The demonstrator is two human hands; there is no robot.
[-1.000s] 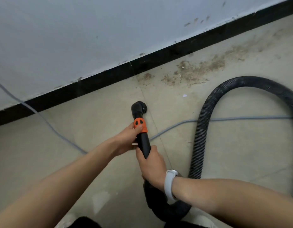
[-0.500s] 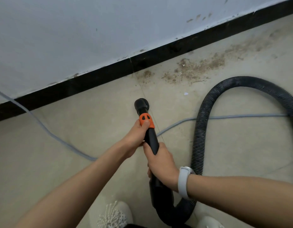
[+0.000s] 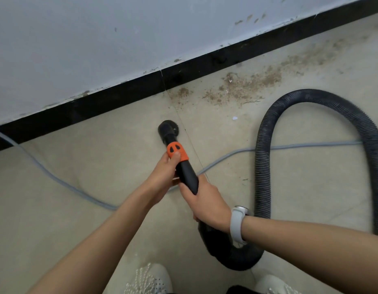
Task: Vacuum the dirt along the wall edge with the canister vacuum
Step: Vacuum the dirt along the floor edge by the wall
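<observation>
Nozzle (image 3: 167, 128) sits low over the floor (image 3: 94, 166), short of the black skirting (image 3: 120, 98) and clear of the soiled area; I cannot confirm that its brush rim touches the tile. My left hand (image 3: 162, 177) grips the wand, thumb on the orange collar (image 3: 176, 152); my right hand (image 3: 205, 200) grasps the black wand (image 3: 187, 175) just behind it. Dirt (image 3: 243, 85) lies along the wall edge at about one o'clock from the nozzle, trailing further toward two o'clock. Assessment: the approach step is in hand and no dirt in that patch appears collected. The next move calls for swinging the nozzle toward one o'clock, tight against the skirting. The ribbed hose (image 3: 262, 166) loops at three o'clock, and a grey cable (image 3: 226, 155) crosses the floor beneath the wand; both may snag.
</observation>
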